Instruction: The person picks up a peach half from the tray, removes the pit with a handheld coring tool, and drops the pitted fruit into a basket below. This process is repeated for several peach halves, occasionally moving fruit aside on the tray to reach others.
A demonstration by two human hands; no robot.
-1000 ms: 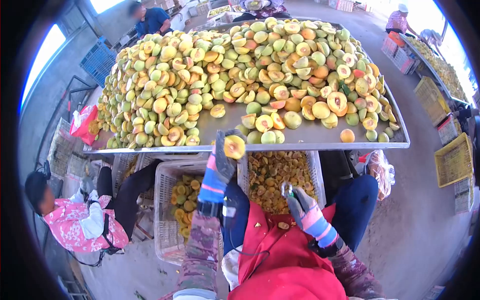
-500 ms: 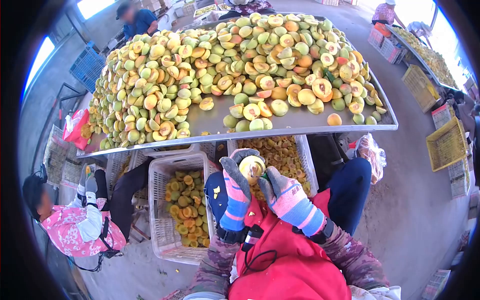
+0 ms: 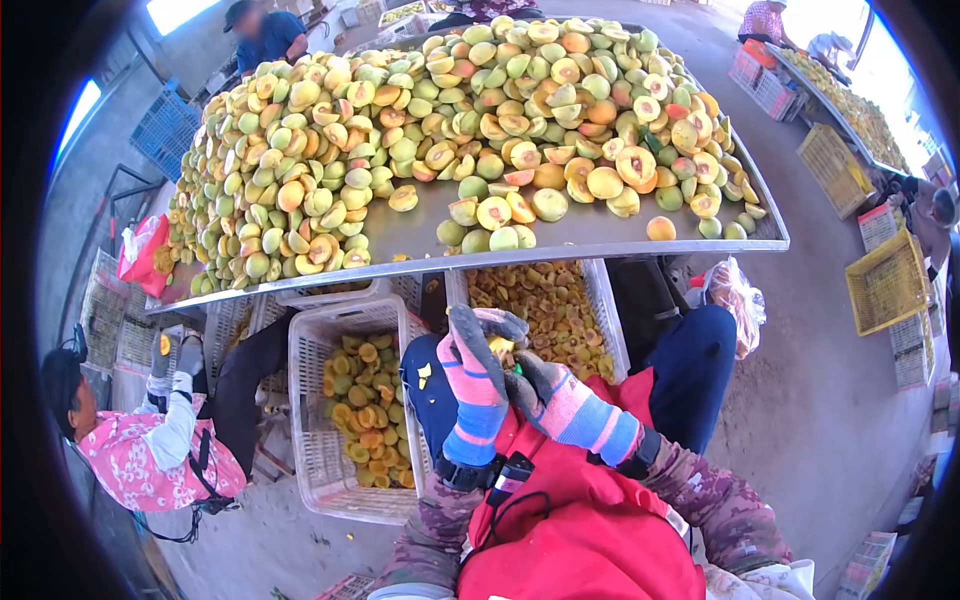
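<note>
Close together above my lap are my left hand point(image 3: 474, 362) and my right hand point(image 3: 552, 392), both in striped gloves with grey palms. The left fingers curl round a yellow peach half point(image 3: 500, 345), which is partly covered by the gloves. My right hand is closed on a small tool with a green handle point(image 3: 516, 369); its working end is hidden at the fruit. Directly beyond the hands stands a crate of small peach pieces point(image 3: 545, 300). To the left, a white crate point(image 3: 308, 440) holds pitted peach halves point(image 3: 368, 410).
A metal table point(image 3: 400, 232) heaped with halved peaches point(image 3: 330, 160) spans the front. A co-worker in a pink floral top point(image 3: 165, 445) sits at the left. A plastic bag point(image 3: 735, 305) hangs by my right knee. Yellow crates point(image 3: 885, 283) stand at the right.
The peach half has turned and sunk deeper between my gloves, so less of it shows. My right hand has moved slightly left and down, closer to the left hand.
</note>
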